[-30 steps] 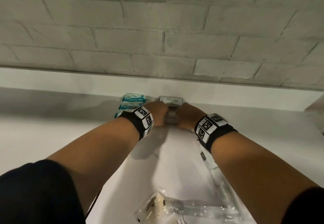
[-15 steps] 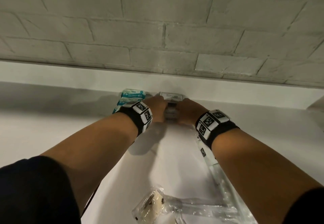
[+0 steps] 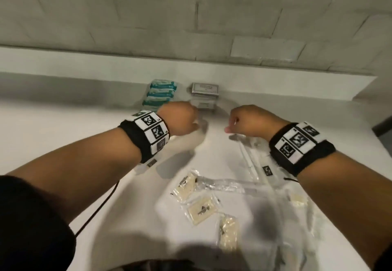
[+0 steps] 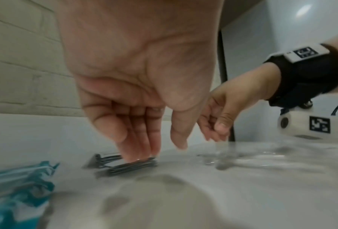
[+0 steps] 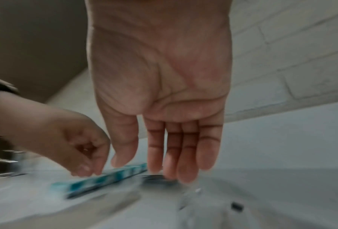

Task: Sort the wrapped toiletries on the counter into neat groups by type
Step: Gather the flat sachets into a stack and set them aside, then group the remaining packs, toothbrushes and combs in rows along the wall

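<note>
A row of teal and white sachets (image 3: 159, 94) lies by the back wall, with a stack of grey flat packets (image 3: 204, 95) to its right. Both also show in the left wrist view: grey packets (image 4: 125, 165), teal sachets (image 4: 20, 184). My left hand (image 3: 180, 120) hovers just in front of the grey packets, fingers straight and relaxed, holding nothing (image 4: 156, 148). My right hand (image 3: 244, 122) hangs apart to the right, fingers straight, empty (image 5: 164, 170). Clear-wrapped toothbrushes (image 3: 250, 160) and small cream-filled clear bags (image 3: 201, 209) lie loose nearer me.
The white counter (image 3: 63, 135) runs to a raised ledge under a grey brick wall (image 3: 191, 16). A black cable (image 3: 101, 203) trails under my left forearm. The counter ends at the right near a dark gap (image 3: 381, 126).
Both hands have let go of the grey packets and drawn back and apart. The head view has tipped down, showing the loose clear-wrapped items near me.
</note>
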{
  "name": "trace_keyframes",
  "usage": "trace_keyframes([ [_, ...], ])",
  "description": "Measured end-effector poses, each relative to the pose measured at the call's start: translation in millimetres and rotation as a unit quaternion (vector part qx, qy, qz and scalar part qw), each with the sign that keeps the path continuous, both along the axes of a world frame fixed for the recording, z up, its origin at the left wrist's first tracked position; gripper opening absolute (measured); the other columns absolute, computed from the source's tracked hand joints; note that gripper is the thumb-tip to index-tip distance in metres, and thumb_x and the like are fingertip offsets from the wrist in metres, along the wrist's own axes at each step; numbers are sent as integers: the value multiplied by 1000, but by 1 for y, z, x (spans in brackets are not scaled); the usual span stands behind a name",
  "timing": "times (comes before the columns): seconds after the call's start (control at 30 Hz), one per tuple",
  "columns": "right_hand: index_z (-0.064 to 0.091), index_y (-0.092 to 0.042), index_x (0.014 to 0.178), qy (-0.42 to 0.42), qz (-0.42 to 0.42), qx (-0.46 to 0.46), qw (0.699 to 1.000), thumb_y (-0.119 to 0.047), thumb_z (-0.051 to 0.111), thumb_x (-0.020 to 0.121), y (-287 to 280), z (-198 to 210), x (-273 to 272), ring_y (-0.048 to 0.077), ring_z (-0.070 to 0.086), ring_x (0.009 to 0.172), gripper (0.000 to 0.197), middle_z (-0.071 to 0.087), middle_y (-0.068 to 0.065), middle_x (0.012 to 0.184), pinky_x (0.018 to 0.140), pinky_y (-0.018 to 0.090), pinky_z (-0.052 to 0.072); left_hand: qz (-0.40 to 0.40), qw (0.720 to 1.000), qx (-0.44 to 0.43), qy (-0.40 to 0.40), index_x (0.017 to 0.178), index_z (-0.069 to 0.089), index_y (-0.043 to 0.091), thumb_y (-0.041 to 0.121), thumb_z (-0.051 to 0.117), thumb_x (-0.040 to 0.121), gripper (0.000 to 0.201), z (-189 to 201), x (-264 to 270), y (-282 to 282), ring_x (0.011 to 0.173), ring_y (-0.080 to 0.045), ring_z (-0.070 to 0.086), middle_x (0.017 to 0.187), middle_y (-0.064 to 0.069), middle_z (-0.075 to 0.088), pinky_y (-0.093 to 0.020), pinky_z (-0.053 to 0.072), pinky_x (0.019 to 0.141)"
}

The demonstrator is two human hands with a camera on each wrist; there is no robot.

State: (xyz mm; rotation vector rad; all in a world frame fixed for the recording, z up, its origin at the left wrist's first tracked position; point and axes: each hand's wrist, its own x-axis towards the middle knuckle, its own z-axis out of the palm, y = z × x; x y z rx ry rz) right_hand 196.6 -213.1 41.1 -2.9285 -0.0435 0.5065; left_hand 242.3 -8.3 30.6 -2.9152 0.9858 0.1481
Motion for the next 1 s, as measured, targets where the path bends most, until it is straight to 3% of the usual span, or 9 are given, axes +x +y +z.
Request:
trace_keyframes([
  [0.2,60,-29,78,83,102,-2,991,-49,61,79,47,-6,-120,14,58,74,20,60,-11,81,69,34,53,13,989,109,99,110,60,18,39,49,90,31,0,-82,26,102,-22,58,114,-1,63,-33,48,81],
  [0.33,56,-29,105,166,222,-4,961,-30,82,65,67,-7,-160,13,49,87,48,45,-10,103,70,31,47,73,980,64,176,117,53,18,60,64,77,60,-15,-117,31,102,-22,57,114,-1,60,-30,44,77],
  [0.47,52,-28,103,40,297,-100,949,-22,80,68,71,-14,-194,16,36,91,46,41,-4,110,69,30,39,139,971,-15,194,126,44,13,46,79,68,75,-25,-132,34,107,-24,58,119,-5,59,-30,44,80],
  [0.57,50,-26,87,14,290,-119,950,-32,77,69,67,-16,-200,14,28,88,33,43,-5,106,66,28,24,151,966,11,208,125,46,10,40,75,74,66,-22,-136,37,107,-24,57,120,-6,59,-30,45,82],
  [0.7,50,-27,95,90,182,-49,978,-19,68,77,64,-22,-207,18,52,88,27,59,-7,98,66,30,42,131,972,30,195,113,54,10,35,67,81,42,-15,-138,47,96,-22,55,114,-8,60,-28,42,75],
  [0.8,53,-21,99,88,137,-11,987,-14,59,85,55,-22,-204,16,54,85,17,60,-6,98,62,26,40,131,964,-39,227,99,46,15,43,61,87,33,-4,-139,60,88,-20,52,101,-3,57,-30,41,75],
  [0.87,48,-24,84,86,106,-19,990,-15,68,80,39,-16,-202,15,54,75,22,54,-8,86,56,29,45,110,948,-93,283,98,48,16,49,58,89,35,2,-146,59,87,-23,57,96,-2,60,-35,46,80],
  [0.93,48,-28,74,119,91,-28,988,-17,76,70,25,-6,-206,15,55,76,30,51,-8,92,63,36,51,69,943,-76,317,100,55,16,52,57,88,38,3,-158,49,89,-23,59,97,-3,63,-37,47,84],
  [1.0,55,-32,76,162,106,-49,980,-18,80,64,15,-1,-221,15,52,83,30,43,-12,100,70,36,50,32,957,-1,289,88,57,15,51,60,85,37,-6,-171,32,84,-22,56,92,-3,60,-32,42,70],
])
